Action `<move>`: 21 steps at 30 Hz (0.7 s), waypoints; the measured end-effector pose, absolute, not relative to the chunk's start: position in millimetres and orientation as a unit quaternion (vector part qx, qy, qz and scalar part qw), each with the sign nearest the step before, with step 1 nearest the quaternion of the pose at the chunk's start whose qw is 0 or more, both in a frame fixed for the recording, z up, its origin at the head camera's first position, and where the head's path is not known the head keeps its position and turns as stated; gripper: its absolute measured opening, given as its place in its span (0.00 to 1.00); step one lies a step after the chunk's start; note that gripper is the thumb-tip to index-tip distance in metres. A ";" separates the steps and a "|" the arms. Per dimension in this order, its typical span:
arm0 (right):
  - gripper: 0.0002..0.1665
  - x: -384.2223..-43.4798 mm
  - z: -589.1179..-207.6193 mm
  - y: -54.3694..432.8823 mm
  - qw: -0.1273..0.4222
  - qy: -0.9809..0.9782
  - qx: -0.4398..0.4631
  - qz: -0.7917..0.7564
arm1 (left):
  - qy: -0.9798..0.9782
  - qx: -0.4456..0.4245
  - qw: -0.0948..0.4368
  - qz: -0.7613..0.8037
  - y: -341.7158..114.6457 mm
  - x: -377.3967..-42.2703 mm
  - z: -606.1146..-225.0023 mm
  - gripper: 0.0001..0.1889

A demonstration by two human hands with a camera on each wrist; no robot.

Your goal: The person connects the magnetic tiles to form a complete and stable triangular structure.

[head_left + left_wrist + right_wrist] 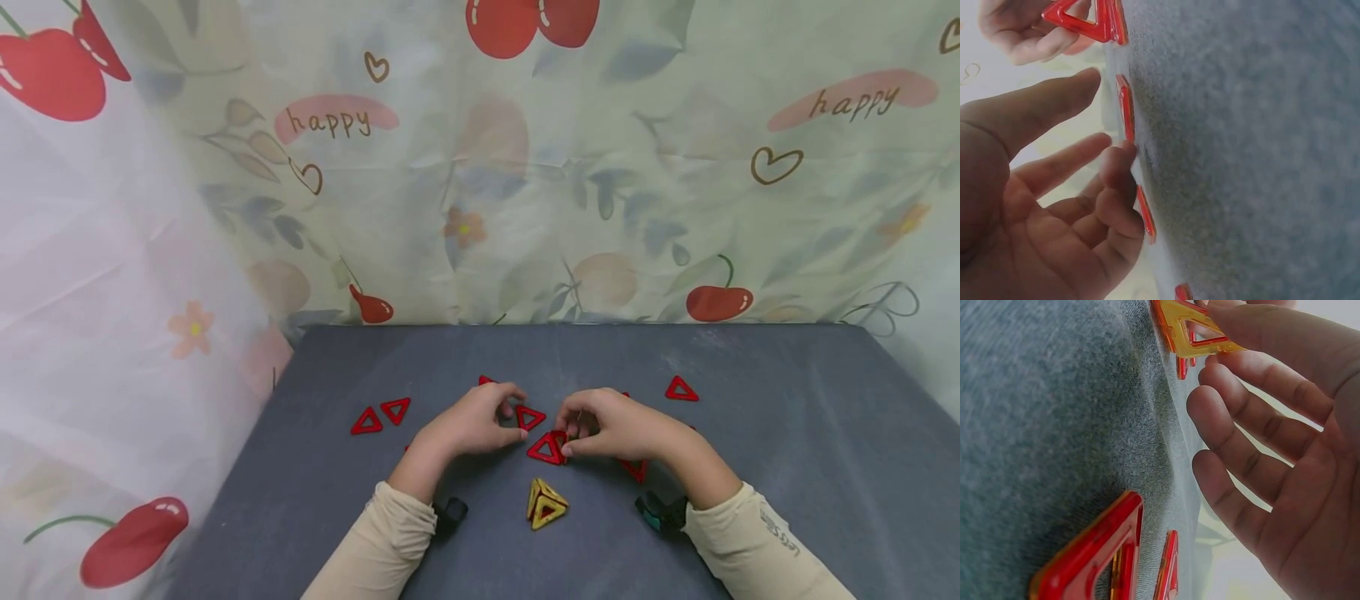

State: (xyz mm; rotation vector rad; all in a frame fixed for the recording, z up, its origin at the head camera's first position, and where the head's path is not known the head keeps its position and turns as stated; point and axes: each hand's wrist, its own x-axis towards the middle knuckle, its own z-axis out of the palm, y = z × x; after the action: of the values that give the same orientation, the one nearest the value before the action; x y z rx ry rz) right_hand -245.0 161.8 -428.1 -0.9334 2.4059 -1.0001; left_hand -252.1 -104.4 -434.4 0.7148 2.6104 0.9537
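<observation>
My right hand pinches a red triangular magnetic tile between thumb and forefinger, its other fingers loosely bent. That tile leans up against a second red triangle tile on the table. My left hand is open, with thumb and fingers apart and nothing between them. Beside its fingertips lies another red triangle tile; in the left wrist view a tile shows just past the bent fingers. Nearer to me stands a yellow pyramid of triangle tiles.
Two red triangles lie on the left of the dark grey table, and one red triangle at the far right. Another red triangle is partly hidden under my right wrist. A patterned cloth hangs behind the table.
</observation>
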 end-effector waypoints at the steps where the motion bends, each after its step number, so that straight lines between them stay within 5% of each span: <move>1: 0.10 -244.9 -428.0 162.1 0.185 0.854 -0.332 -0.356 | 0.902 0.247 0.140 0.327 -104.3 -252.3 -434.3 0.27; 21: 0.10 -245.0 -427.6 163.7 0.185 0.854 -0.334 -0.355 | 0.895 0.268 0.172 0.313 -98.8 -247.0 -434.6 0.19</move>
State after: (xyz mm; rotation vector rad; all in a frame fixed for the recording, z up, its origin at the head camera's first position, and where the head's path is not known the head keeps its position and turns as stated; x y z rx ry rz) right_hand -245.0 163.7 -427.6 -0.9418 2.4057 -0.9992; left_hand -247.0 -98.8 -434.6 0.7608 2.5382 0.8888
